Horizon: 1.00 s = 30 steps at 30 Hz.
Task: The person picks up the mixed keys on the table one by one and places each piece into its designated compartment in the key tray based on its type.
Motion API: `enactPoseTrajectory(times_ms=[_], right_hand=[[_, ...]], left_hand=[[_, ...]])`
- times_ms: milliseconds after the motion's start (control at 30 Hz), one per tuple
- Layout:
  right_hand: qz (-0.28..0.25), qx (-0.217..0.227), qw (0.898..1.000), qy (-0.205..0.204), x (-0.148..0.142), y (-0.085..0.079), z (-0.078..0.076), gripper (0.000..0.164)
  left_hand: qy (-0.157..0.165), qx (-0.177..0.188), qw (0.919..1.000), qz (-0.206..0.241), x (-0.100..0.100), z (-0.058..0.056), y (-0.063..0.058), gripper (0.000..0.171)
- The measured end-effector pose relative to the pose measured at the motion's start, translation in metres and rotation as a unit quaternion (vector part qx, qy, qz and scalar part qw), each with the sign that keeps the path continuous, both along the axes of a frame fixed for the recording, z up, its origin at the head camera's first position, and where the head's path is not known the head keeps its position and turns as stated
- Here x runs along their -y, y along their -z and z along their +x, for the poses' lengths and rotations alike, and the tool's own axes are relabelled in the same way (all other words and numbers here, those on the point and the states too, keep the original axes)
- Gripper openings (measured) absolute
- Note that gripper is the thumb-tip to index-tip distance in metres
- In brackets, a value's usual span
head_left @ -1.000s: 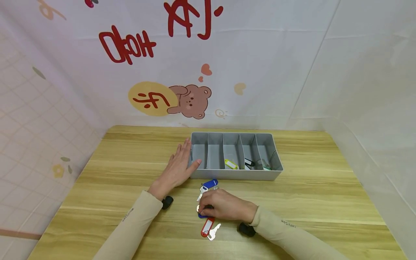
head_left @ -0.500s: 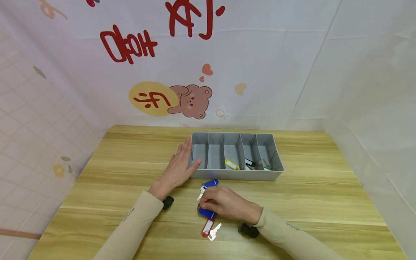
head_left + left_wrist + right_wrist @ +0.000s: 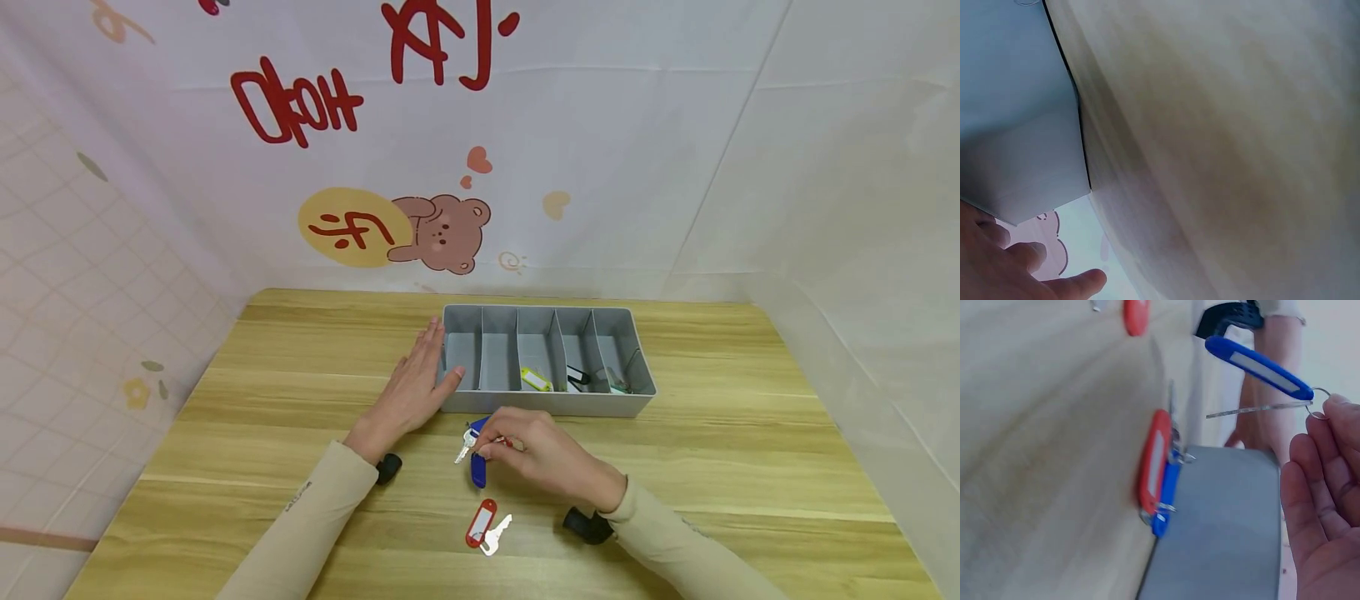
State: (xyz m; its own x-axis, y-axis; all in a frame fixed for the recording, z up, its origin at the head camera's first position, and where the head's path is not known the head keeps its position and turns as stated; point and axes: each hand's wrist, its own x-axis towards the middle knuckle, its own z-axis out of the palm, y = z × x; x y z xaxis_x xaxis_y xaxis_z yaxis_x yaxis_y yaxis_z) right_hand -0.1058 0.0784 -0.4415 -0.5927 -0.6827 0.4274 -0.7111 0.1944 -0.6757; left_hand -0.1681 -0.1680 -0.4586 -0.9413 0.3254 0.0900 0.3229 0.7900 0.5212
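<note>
My right hand [image 3: 540,454] pinches the metal ring [image 3: 1319,403] of a blue key tag [image 3: 1260,367] between thumb and forefinger. A key [image 3: 1254,410] hangs from the same ring, and the tag is lifted off the table. Under that hand lie a second blue tag [image 3: 478,424] with its key [image 3: 466,444] and a red tag [image 3: 1155,459], partly covered by the fingers in the head view. My left hand [image 3: 408,392] rests with straight fingers along the left end of the grey divided tray [image 3: 547,405].
Nearer the front, another red tag [image 3: 481,523] lies with its key [image 3: 497,533]. Inside the tray, a yellow tag [image 3: 536,379] is in the middle compartment, black tags [image 3: 577,375] one to its right, and a green tag [image 3: 619,387] in the rightmost. A printed cloth [image 3: 622,167] hangs behind.
My right hand has picked up the blue key tag from beside the front red tag and moved up and right toward the tray. The left hand stays in place.
</note>
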Motion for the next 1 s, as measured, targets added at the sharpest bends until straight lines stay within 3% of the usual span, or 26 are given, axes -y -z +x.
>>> enactPoseTrajectory(times_ms=[300, 1000], right_hand=[[-0.041, -0.06, 0.996, 0.048, -0.009, -0.015, -0.009, 0.017], [-0.068, -0.019, 0.987, 0.143, -0.02, -0.038, -0.026, 0.004]], left_hand=[[-0.001, 0.003, 1.0, -0.007, 0.0, 0.0, -0.001, 0.083], [0.004, -0.017, 0.9998, 0.002, -0.001, -0.001, 0.001, 0.081]])
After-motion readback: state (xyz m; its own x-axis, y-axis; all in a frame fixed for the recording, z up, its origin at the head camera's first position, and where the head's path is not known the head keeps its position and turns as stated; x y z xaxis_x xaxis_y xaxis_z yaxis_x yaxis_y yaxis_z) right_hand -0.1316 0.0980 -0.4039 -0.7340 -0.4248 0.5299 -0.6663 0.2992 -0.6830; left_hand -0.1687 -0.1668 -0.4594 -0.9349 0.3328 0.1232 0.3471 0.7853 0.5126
